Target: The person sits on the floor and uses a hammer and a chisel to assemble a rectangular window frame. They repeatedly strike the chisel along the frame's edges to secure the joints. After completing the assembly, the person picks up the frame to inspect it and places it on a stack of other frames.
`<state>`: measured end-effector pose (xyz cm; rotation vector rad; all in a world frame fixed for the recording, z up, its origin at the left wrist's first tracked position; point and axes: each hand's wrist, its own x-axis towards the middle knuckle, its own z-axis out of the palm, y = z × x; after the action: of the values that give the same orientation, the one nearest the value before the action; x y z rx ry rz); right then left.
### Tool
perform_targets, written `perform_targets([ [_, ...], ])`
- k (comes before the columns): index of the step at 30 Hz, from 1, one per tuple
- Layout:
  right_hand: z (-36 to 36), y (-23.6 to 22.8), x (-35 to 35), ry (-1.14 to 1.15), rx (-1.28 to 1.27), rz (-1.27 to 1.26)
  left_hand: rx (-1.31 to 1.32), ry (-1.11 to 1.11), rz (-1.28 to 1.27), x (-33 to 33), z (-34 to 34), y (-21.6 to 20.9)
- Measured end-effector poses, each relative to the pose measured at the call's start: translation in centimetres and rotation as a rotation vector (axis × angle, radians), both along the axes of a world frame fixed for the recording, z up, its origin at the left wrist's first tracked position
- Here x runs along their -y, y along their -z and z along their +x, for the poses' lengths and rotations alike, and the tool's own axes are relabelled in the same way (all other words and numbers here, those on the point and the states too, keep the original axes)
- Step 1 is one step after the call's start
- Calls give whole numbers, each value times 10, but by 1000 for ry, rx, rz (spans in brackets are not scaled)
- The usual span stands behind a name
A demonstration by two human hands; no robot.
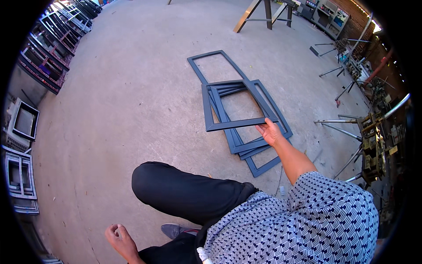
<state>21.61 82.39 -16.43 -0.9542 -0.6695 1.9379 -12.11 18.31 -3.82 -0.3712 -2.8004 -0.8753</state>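
My right hand (269, 131) grips the near edge of a dark grey rectangular window frame (235, 125), its thumb on top and its fingers underneath. This frame lies uppermost, partly tilted, over a loose pile of similar dark grey frames (266, 168) on the floor. The frames in the pile overlap at different angles, and one empty frame (204, 55) sticks out at the far end. At the lower left, beside my bent knee, my left hand (121, 242) hangs with loosely curled fingers, a gap between thumb and forefinger, and nothing seen in it.
The frames rest on a concrete floor (114, 119). Many frames (52, 39) lean along the left wall, with more white and dark ones (20, 174) nearer. Metal stands with legs (371, 145) line the right side. A trestle (268, 15) and grey machines (327, 17) stand farther off.
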Motion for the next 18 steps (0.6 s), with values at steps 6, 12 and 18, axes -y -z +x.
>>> perform_targets([
  [6,33,33,-10,266,136,-173,110,22,-63,-4,5,-2],
  [12,50,44,-13,385,393,-271,244,43,-56,1,6,1],
  [18,84,73,-29,446,695,-349,344,114,-66,-4,13,8],
])
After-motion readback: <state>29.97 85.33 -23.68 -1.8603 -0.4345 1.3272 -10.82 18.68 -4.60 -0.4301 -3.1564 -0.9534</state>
